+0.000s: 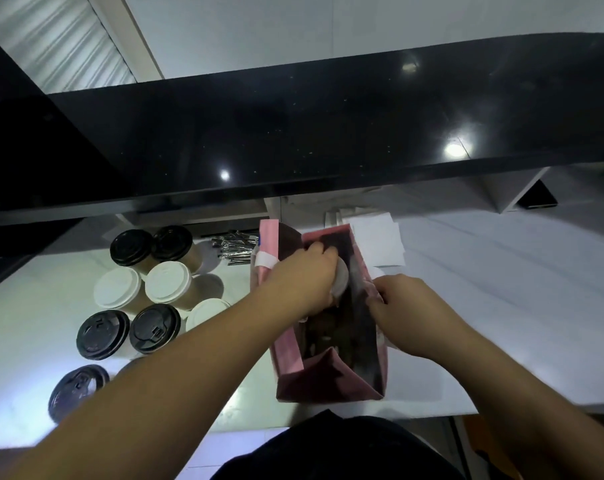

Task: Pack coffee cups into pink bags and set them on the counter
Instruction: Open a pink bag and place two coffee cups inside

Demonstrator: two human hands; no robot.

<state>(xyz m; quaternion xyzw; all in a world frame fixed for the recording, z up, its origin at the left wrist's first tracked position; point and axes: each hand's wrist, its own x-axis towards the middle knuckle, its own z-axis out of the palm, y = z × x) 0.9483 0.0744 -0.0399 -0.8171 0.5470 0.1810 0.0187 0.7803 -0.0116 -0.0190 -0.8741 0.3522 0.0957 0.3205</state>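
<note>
An open pink bag (328,368) stands upright on the white worktop (501,289), just below the black counter (293,133). The left hand (304,282) reaches over the bag's left rim into its mouth, fingers curled round a white-lidded cup (340,280) whose lid shows just past the knuckles, inside the bag's upper half. The right hand (402,306) pinches the bag's right rim between thumb and curled fingers. Left of the bag stands a cluster of cups (137,292) with black and white lids. Beyond the bag's left corner lie silver sachets (234,249); white papers (376,244) lie beyond its right corner.
</note>
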